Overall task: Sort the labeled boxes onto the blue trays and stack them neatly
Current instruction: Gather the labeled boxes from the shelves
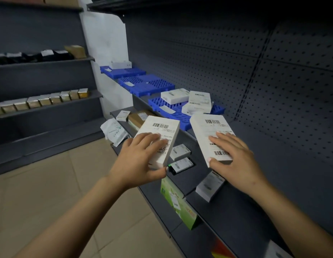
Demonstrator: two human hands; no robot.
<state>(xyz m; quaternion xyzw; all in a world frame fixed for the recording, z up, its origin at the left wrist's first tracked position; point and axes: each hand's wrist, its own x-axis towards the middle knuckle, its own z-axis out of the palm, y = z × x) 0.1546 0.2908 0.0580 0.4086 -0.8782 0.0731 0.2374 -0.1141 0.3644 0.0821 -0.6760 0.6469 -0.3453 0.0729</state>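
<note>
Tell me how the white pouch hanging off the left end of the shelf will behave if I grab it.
The white pouch looks creased and droops over the shelf edge, so it is probably floppy and will sag. It seems thin, so likely light. Its overhang suggests a nudge could drop it to the floor.

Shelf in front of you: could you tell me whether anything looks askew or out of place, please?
Yes. A green carton and a white pouch hang over the shelf front edge, and loose small boxes lie scattered at odd angles instead of on the blue trays.
</note>
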